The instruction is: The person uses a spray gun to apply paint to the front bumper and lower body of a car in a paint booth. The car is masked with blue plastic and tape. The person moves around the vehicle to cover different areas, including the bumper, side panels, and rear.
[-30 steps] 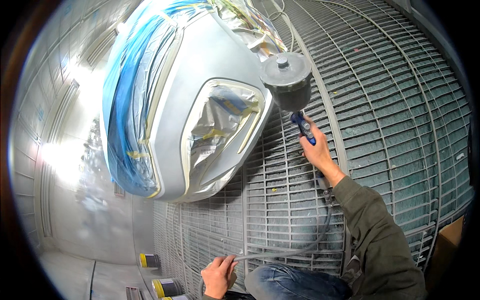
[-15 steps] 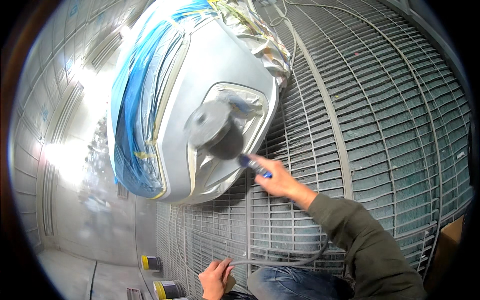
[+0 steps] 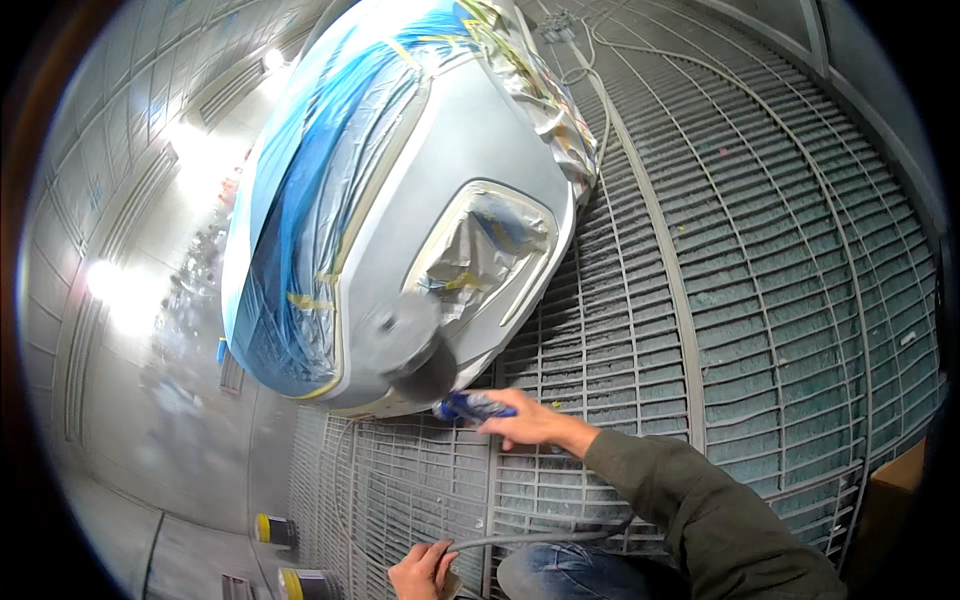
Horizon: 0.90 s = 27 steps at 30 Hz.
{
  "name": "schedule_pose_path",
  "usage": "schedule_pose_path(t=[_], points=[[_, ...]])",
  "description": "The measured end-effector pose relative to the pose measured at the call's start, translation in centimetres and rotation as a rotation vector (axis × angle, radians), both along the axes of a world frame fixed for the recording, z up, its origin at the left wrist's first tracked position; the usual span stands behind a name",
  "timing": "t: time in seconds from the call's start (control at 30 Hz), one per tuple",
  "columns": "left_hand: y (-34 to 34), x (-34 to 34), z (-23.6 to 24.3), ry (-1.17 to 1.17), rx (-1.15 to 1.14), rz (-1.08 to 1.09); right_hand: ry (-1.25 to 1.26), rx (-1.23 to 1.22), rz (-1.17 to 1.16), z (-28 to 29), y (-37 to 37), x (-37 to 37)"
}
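Note:
A spray gun [image 3: 408, 345] with a grey paint cup and a blue handle is gripped in my right hand [image 3: 528, 420], fingers wrapped round the handle. The cup is slightly blurred. It hangs in front of the lower edge of a light grey vehicle body [image 3: 500, 130], hiding part of it; I cannot tell the exact gap. Beside the cup, crumpled masking paper [image 3: 490, 240] fills a framed recess in the body. Low in the view, my left hand [image 3: 424, 573] is closed round a grey air hose [image 3: 540, 537]. Something tan shows under that hand, its kind unclear.
Blue masking film [image 3: 290, 240] covers the vehicle's left side; more masking sheets [image 3: 555, 110] hang at its far right. Metal grating [image 3: 760, 300] forms the floor, with a cable [image 3: 740, 85] across it. Cans [image 3: 276, 531] stand at lower left. A cardboard box [image 3: 900, 470] sits at right.
My right hand has brought the spray gun left and down, from the masked recess to the body's lower edge. The vehicle sits slightly farther right in view. My left hand still grips the hose.

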<state>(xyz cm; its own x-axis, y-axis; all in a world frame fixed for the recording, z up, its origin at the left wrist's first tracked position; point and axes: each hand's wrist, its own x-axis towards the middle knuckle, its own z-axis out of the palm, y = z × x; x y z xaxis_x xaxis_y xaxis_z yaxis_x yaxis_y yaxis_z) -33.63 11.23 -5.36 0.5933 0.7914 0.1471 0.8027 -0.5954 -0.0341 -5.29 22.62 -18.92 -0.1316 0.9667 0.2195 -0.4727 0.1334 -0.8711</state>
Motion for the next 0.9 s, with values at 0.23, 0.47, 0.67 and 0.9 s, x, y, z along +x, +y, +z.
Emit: schedule_pose_path(t=[0.23,0.47,0.67,0.9], points=[[1.6,-3.6,1.7,-0.127,0.136,0.069,0.286,-0.068,-0.634,3.0,-2.2,10.5],[2.5,-5.0,4.1,-0.241,0.123,0.063,0.471,0.016,-0.545,6.5,-0.5,17.0],[1.6,-4.4,4.9,-0.245,0.164,0.094,0.452,-0.207,-0.823,1.8,0.6,20.3],[0.9,-6.6,3.1,-0.207,0.147,0.180,0.335,-0.323,-0.976,-1.6,0.3,19.6]])
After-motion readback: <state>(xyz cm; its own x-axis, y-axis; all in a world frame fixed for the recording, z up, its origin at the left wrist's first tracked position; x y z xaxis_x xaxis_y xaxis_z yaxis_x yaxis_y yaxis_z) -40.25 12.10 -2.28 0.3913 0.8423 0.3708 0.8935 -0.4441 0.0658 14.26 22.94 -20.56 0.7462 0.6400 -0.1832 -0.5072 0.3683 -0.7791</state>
